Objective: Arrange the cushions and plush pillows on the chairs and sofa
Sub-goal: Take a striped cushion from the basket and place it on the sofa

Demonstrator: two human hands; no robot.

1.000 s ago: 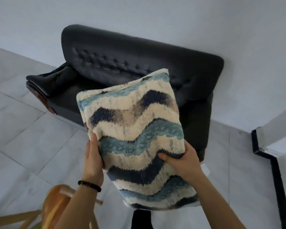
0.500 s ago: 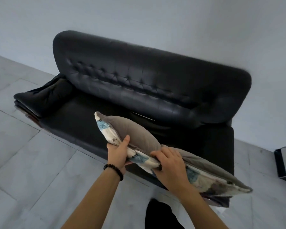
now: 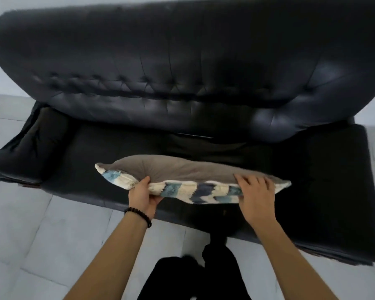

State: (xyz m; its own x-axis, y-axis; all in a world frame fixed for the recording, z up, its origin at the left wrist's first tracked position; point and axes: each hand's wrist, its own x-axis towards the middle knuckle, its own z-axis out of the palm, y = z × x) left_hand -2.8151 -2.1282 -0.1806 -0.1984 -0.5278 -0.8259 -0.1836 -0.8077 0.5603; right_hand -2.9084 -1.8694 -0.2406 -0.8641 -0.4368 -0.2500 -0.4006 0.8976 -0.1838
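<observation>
A plush cushion (image 3: 182, 171) with a grey back and a cream, blue and navy wave pattern lies nearly flat over the seat of the black leather sofa (image 3: 182, 72). Its grey side faces up. My left hand (image 3: 142, 194) grips the cushion's near edge toward its left end, thumb on top. My right hand (image 3: 256, 197) grips the near edge toward its right end, fingers spread over the grey side. Whether the cushion rests on the seat or hangs just above it is unclear.
The sofa has a tufted backrest and padded armrests at left (image 3: 30, 144) and right (image 3: 338, 169). Grey floor tiles (image 3: 41, 234) lie in front of it. My dark trouser legs (image 3: 195, 276) stand close to the seat's front edge. A pale wall is behind.
I have stepped closer to the sofa. The cushion went from upright with its pattern facing me to flat with the grey side up, and moved forward over the seat.
</observation>
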